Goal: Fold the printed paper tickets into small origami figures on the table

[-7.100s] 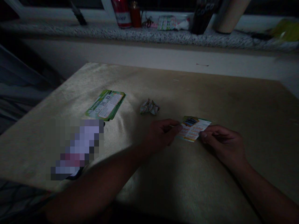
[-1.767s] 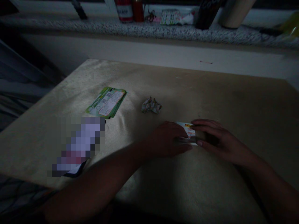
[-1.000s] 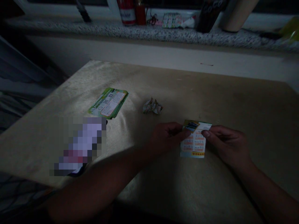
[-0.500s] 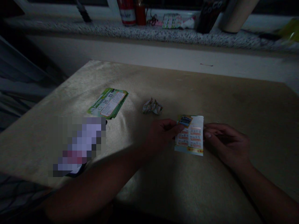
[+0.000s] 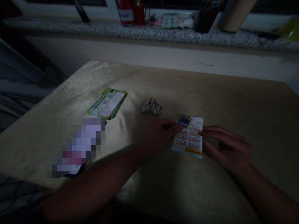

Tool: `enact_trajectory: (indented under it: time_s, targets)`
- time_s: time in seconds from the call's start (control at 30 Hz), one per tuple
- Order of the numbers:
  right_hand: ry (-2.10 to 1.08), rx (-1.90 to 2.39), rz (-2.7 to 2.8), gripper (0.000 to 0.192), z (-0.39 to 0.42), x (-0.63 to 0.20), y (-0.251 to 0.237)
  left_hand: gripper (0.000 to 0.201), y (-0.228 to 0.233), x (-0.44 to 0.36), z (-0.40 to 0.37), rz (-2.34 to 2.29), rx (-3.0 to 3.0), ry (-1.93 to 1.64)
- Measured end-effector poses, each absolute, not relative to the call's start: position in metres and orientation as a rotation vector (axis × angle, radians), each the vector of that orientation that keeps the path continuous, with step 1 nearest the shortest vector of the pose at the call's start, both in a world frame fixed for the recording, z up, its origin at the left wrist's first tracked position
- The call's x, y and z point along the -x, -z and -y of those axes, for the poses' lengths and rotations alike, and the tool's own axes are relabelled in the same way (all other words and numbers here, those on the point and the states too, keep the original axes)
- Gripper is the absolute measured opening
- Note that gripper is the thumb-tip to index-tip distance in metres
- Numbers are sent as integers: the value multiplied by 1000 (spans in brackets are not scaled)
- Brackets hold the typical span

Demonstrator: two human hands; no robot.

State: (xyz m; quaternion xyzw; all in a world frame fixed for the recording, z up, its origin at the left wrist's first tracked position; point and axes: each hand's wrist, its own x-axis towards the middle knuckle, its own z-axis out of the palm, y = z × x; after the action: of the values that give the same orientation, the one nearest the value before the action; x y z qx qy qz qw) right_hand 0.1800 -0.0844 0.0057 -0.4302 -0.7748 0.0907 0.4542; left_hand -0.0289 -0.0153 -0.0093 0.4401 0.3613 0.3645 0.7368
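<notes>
Dimly lit, the head view showed 2 bare hands at a small printed leaflet [image 5: 188, 137] lying on the tan table [image 5: 233, 102], toward its near middle. The left hand [image 5: 160, 134] pinched the leaflet's upper left corner, thumb and forefinger closed on the paper and the other fingers curled under. The right hand [image 5: 227, 147] lay just beside the leaflet's right edge with its fingers stretched out flat and slightly apart, the fingertips [image 5: 201, 133] touching that edge; whether they gripped it could not be told. A crumpled paper ball [image 5: 151, 107] sat near the leaflet, just beyond the left hand and apart from it. Farther left lay a green flyer [image 5: 107, 103] flat on the table, and nearer the front edge a pixelated oblong object [image 5: 79, 146]. Behind the table ran a speckled stone ledge [image 5: 163, 32] carrying a red can [image 5: 125, 14] and a pale cylinder [image 5: 233, 15].
</notes>
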Motion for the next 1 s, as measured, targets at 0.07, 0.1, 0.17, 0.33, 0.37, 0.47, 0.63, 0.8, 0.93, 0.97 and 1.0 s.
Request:
enact_trajectory:
  time_s: [0.07,0.1,0.17,0.33,0.37,0.47,0.63,0.8,0.93,0.97,1.0]
  targets:
    - [-235,1053,1908,32,84,-181,-4,26,10,29,15,-793,-973,-808]
    - [-237,1050,1906,32,85,-181,-4,27,10,29,15,-791,-977,-807]
    - [-239,1045,1907,33,85,-182,-3,27,9,29,15,-789,-975,-802]
    - [-252,1033,1938,35,86,-183,-4,27,8,29,16,-806,-975,-786]
    - [-252,1030,1941,36,86,-183,-4,27,7,29,16,-811,-975,-787]
    - [-265,1022,1942,39,86,-183,-4,28,7,29,16,-821,-975,-779]
    - [-269,1005,1943,40,86,-183,-6,28,7,29,16,-817,-974,-789]
    - [-281,1013,1940,33,85,-182,-6,29,10,29,16,-831,-994,-785]
    - [-271,1026,1939,32,85,-184,-4,29,11,29,15,-809,-965,-794]
    - [-268,1027,1939,32,85,-184,-3,29,11,29,15,-812,-962,-792]
    - [-267,1028,1938,33,84,-184,-3,29,11,29,16,-819,-965,-792]
